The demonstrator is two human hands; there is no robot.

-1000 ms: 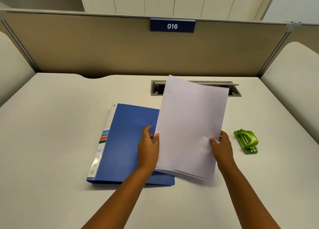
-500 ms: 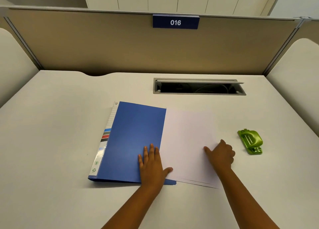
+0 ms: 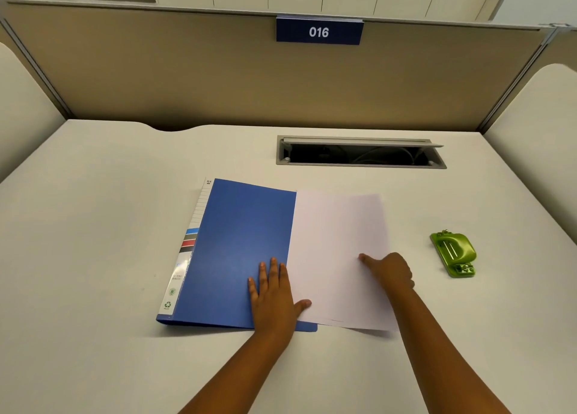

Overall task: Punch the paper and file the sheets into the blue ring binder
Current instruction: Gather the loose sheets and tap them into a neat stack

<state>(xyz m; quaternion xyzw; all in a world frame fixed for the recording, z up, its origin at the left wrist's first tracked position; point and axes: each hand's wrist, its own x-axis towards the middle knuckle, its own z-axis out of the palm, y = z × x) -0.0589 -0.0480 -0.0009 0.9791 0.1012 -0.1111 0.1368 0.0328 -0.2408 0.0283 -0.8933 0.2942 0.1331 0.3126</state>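
Observation:
The closed blue ring binder [image 3: 237,251] lies flat on the desk, spine to the left. A small stack of white sheets [image 3: 337,251] lies flat, overlapping the binder's right edge. My left hand [image 3: 274,298] rests palm down with fingers spread on the binder's lower right corner, its thumb touching the paper. My right hand [image 3: 390,271] sits at the sheets' right edge, fingers curled, index finger pressing on the paper. A green hole punch [image 3: 454,252] stands on the desk, right of the paper and apart from both hands.
An open cable slot [image 3: 359,152] is set into the desk behind the paper. A beige partition with a blue "016" sign [image 3: 319,32] closes off the far edge. Curved side panels stand at left and right.
One second ago both hands held the sheets tilted up above the binder. The sheets now lie flat, my left hand flat on the binder, my right hand pressing the paper.

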